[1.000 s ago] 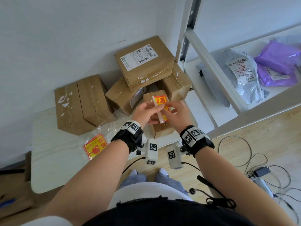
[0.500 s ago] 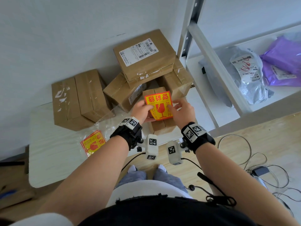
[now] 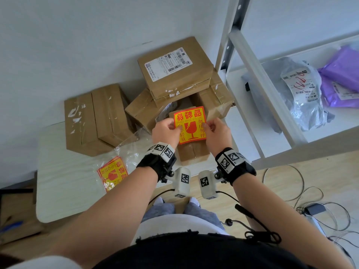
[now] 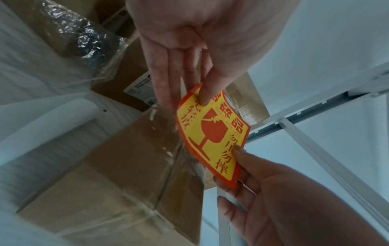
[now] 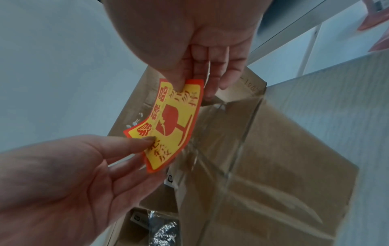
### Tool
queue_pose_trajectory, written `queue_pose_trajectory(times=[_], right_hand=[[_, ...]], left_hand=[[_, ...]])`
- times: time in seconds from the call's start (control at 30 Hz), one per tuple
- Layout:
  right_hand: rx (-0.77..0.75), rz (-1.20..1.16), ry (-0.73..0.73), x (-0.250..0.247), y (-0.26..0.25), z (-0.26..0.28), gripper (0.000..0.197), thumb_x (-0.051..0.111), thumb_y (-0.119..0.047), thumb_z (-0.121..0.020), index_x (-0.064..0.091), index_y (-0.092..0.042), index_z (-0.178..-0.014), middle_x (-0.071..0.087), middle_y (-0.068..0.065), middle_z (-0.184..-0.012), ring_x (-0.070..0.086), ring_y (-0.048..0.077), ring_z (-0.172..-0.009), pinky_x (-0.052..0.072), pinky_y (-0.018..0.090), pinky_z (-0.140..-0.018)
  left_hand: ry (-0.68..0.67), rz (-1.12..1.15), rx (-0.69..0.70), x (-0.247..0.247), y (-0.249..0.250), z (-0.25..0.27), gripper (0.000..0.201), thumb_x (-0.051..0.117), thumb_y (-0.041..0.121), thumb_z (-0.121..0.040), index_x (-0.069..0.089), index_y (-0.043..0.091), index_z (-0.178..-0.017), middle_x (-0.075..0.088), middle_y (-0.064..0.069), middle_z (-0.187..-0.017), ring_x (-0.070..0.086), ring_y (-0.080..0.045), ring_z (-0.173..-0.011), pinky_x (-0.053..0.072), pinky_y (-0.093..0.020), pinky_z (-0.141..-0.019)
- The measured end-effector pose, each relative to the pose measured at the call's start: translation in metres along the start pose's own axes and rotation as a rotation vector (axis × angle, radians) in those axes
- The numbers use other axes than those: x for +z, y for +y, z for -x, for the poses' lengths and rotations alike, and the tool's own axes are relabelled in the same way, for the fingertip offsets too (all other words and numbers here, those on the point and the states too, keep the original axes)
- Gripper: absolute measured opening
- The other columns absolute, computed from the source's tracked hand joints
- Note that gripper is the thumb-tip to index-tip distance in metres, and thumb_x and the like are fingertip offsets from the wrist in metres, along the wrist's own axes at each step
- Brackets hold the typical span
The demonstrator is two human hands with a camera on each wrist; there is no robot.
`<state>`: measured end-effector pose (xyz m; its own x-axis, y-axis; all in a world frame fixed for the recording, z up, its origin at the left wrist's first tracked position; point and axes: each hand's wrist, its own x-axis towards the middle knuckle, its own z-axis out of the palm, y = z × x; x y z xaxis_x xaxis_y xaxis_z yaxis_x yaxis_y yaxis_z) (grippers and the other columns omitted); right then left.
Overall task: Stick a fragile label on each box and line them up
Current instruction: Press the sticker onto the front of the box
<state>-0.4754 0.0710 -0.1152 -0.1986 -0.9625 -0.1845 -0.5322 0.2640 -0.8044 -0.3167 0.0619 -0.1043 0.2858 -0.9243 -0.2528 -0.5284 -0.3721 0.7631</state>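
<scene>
Label (image 3: 190,125): yellow and red fragile sticker, held flat and face up above small box (image 3: 193,153) at the near edge of surface (image 3: 64,191). Left hand (image 3: 166,130) pinches its 9 o'clock edge between thumb and fingers; right hand (image 3: 218,132) pinches its 3 o'clock edge the same way. Wrist views show the label bowed between the two pinches and apart from the box top, not yet stuck.

Boxes: the small one under the label; pile (image 3: 174,74) at 12 o'clock of it against the wall; large box (image 3: 95,117) at 10 o'clock. None appears to carry a fragile label, none stands in a line. Spare labels (image 3: 112,173) in clear wrap lie on the surface at 8 o'clock of the hands.

Risks, as judged:
- Bowed label may touch down middle or one edge first, trapping a crease or bubble.
- Uneven lowering may set it crooked or over the box edge.
- Adhesive may cling to fingertips, dragging the label on release.
- Box sits at the surface edge; hard pressing could tip or push it off.

Change: one second ago the label stood edge-on and folded between the hands; half a second ago it faced up, lower over the box; now it is flatter and spread wider.
</scene>
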Motion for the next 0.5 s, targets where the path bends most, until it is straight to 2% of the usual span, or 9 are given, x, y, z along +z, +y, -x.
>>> queue_pose_trajectory(times=[0.1, 0.17, 0.23, 0.37, 0.5], right_hand=[[-0.002, 0.006, 0.009, -0.004, -0.001, -0.004, 0.015, 0.055, -0.026, -0.096, 0.059, -0.015, -0.088, 0.056, -0.009, -0.073, 0.052, 0.008, -0.066, 0.041, 0.021, -0.056], [0.002, 0.025, -0.028, -0.005, 0.001, -0.006, 0.016, 0.055, -0.026, -0.095, 0.059, -0.014, -0.085, 0.055, -0.009, -0.072, 0.052, 0.012, -0.066, 0.041, 0.026, -0.058], [-0.007, 0.053, -0.066, -0.003, 0.003, -0.007, 0.016, 0.056, -0.026, -0.094, 0.057, -0.017, -0.082, 0.054, -0.009, -0.07, 0.051, 0.012, -0.065, 0.038, 0.026, -0.056], [-0.018, 0.085, -0.072, 0.005, 0.003, -0.006, 0.016, 0.057, -0.029, -0.093, 0.058, -0.017, -0.083, 0.057, -0.006, -0.07, 0.054, 0.015, -0.065, 0.037, 0.026, -0.056], [-0.018, 0.143, -0.079, 0.009, 0.001, -0.005, 0.017, 0.056, -0.031, -0.094, 0.057, -0.017, -0.084, 0.062, -0.001, -0.075, 0.058, 0.02, -0.069, 0.043, 0.029, -0.058]], left_hand=[[-0.011, 0.109, -0.124, 0.0, 0.001, -0.002, 0.046, 0.08, 0.027, -0.078, 0.064, 0.019, -0.121, 0.074, 0.002, -0.088, 0.072, -0.018, -0.082, 0.059, -0.037, -0.077], [-0.003, 0.183, -0.213, 0.0, 0.002, -0.004, 0.039, 0.081, 0.022, -0.078, 0.063, 0.019, -0.112, 0.07, 0.003, -0.089, 0.073, -0.02, -0.078, 0.061, -0.042, -0.072], [0.04, 0.142, -0.223, -0.001, 0.002, -0.005, 0.028, 0.078, 0.023, -0.082, 0.058, 0.022, -0.101, 0.066, 0.003, -0.096, 0.07, -0.017, -0.075, 0.062, -0.04, -0.068], [0.062, 0.019, -0.15, -0.001, 0.0, -0.002, 0.022, 0.072, 0.025, -0.087, 0.057, 0.023, -0.102, 0.068, 0.003, -0.091, 0.068, -0.016, -0.076, 0.057, -0.031, -0.066], [0.077, 0.022, -0.189, -0.002, -0.004, -0.002, 0.023, 0.073, 0.024, -0.086, 0.06, 0.021, -0.105, 0.068, 0.002, -0.092, 0.068, -0.016, -0.078, 0.058, -0.033, -0.068]])
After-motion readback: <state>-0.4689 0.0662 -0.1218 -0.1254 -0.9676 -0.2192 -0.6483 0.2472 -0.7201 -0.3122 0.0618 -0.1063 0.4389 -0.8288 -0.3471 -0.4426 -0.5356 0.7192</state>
